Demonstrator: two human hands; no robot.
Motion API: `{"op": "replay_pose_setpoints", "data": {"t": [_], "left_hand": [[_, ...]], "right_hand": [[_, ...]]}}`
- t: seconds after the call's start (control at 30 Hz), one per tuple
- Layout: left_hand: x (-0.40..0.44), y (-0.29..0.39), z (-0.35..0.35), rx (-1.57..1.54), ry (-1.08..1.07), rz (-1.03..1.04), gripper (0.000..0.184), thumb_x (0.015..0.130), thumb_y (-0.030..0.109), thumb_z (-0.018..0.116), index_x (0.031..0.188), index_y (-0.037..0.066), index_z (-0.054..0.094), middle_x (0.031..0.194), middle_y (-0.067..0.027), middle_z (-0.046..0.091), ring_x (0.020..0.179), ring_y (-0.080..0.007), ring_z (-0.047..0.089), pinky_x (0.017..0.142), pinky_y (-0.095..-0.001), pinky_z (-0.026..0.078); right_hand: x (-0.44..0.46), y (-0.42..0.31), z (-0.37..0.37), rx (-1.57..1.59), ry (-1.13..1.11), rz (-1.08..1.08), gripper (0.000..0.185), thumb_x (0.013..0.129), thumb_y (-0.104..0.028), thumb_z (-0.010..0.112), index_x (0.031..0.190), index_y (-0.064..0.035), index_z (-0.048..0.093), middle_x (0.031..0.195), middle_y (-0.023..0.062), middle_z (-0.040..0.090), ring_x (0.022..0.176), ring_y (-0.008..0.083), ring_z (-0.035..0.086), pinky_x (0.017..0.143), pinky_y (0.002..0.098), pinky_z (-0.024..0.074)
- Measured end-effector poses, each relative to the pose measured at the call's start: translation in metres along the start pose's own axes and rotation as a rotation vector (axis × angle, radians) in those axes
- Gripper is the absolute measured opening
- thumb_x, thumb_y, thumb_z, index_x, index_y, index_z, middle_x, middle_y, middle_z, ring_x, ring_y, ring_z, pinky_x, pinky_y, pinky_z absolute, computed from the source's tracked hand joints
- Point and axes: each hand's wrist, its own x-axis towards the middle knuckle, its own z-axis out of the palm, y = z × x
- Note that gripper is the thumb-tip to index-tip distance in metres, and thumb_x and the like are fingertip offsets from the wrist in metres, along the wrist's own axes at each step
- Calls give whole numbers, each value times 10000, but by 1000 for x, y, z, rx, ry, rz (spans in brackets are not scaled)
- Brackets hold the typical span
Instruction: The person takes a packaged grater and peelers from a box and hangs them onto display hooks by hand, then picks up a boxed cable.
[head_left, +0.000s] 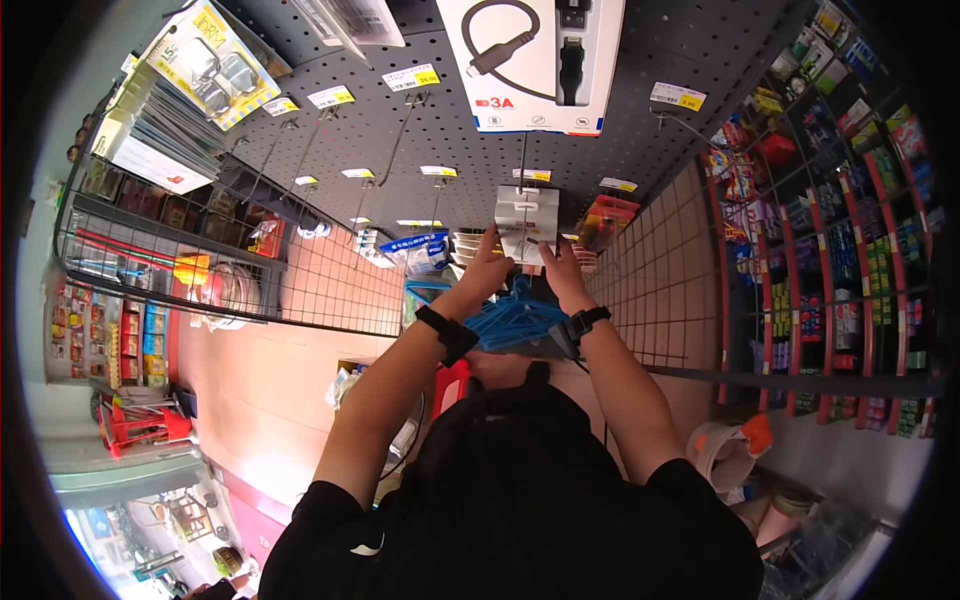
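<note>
"What is being handled?"

"A pale hanging package (527,222) is being steadied, it seems, below a hook (523,158) on the pegboard (340,150). Its lower left side is being met by the left hand (484,272), its lower right corner by the right hand (564,272)."

"Is it being gripped?"

"Contact is being shown on both sides, but whether either set of fingers is being closed on it cannot be told; the undersides are being hidden."

"And around it?"

"Blue hangers (515,318) are being seen just below the hands, a blue packet (420,250) to the left, and a large cable box (540,70) is being displayed above."

"Which step is being carried out, then?"

"By judgement, the package is being lined up or adjusted at its hook. Level, even support from both sides is being called for, with the neighbouring goods being left undisturbed."
</note>
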Motion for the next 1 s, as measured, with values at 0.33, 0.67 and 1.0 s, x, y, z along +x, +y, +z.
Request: {"op": "replay_pose_setpoints", "data": {"t": [0.33,0.67,1.0], "left_hand": [[-73,-106,-49,62,-3,-287,460,952,190,567,1381,25,536,1120,-88,668,891,-166,642,765,-305,524],[-250,-278,-91,-1,452,-555,363,874,228,578,1138,15,706,879,-77,692,744,-166,642,621,-312,515],[-313,-331,-90,125,975,-628,366,843,269,627,1088,-2,626,1089,-258,643,1075,-414,621,961,-461,497]], "right_hand": [[-37,96,-9,-266,-135,-87,427,959,-287,648,1254,16,594,1094,118,687,973,253,663,877,346,512],[-128,130,-64,-596,-519,555,433,1023,-292,542,1347,-5,566,1170,115,653,989,192,647,835,344,529],[-121,145,-58,-857,-652,626,426,1012,-265,557,1340,6,572,1128,116,660,938,193,639,791,332,525]]}}
